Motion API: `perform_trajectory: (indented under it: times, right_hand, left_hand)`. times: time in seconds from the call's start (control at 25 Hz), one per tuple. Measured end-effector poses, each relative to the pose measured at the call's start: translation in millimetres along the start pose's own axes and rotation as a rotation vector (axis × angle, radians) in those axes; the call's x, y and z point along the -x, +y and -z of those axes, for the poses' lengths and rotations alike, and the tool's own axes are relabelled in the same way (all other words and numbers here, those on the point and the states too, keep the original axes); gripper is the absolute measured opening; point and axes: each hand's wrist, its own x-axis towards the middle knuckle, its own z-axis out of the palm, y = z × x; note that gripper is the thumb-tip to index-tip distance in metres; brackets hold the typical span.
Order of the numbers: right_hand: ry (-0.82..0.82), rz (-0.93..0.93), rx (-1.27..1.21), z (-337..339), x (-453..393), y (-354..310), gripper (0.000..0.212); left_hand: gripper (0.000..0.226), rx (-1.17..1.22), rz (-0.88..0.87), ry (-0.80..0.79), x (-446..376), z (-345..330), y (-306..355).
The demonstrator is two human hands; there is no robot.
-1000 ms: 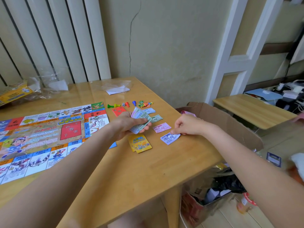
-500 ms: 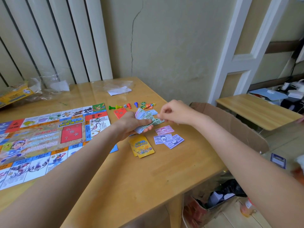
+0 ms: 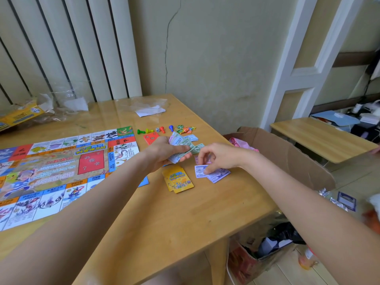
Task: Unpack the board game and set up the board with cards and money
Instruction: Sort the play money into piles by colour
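Banknotes [image 3: 181,148] are gripped by the left hand [image 3: 164,153]; purple notes [image 3: 211,172] are pressed by the right hand's [image 3: 220,159] fingertips near the wooden desk's [image 3: 164,219] right edge, bare desk nearer.

Glossy wooden table [image 3: 164,223], paper money [image 3: 213,173]

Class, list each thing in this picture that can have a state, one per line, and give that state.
Game board: unfolded, flat on the table.
Left hand: grips a fan of banknotes.
Right hand: fingertips on the purple notes, which lie flat and overlap.
Yellow cards: stacked, slightly fanned.
Pawns: lying on their sides.
Cardboard box: open, beside the table.
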Motion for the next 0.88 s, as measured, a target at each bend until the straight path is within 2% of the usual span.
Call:
perform_trajectory:
  times: [0.16, 0.36, 0.56, 0.68, 0.72, 0.8, 0.88]
  right_hand:
    - [0.032, 0.005, -0.186, 21, 2, -2, 0.019]
    - [-0.077, -0.046, 0.026, 29, 13, 2, 0.014]
    - [0.017, -0.046, 0.041, 11, 12, 8, 0.017]
    - [-0.026, -0.044, 0.060, 15, 14, 7, 0.012]
    - [0.022, -0.039, 0.035, 16, 12, 7, 0.009]
    - [0.220, -0.027, 0.033, 19, 6, 8, 0.011]
    - [0.262, -0.051, 0.125, 17, -3, 9, 0.024]
  left_hand:
    - [0.018, 0.002, -0.002, -0.004, 3, 3, 2]
    - [0.014, 0.042, 0.041, -0.010, 7, -4, 3]
    - [0.023, 0.106, 0.089, 0.005, 11, -16, 7]
    - [0.027, 0.113, 0.100, 0.030, 11, -16, 7]
    - [0.031, 0.116, 0.108, 0.049, 10, -15, 7]
    - [0.040, 0.151, 0.121, 0.086, 5, -14, 5]
    - [0.040, 0.166, 0.114, 0.101, 3, -11, 4]
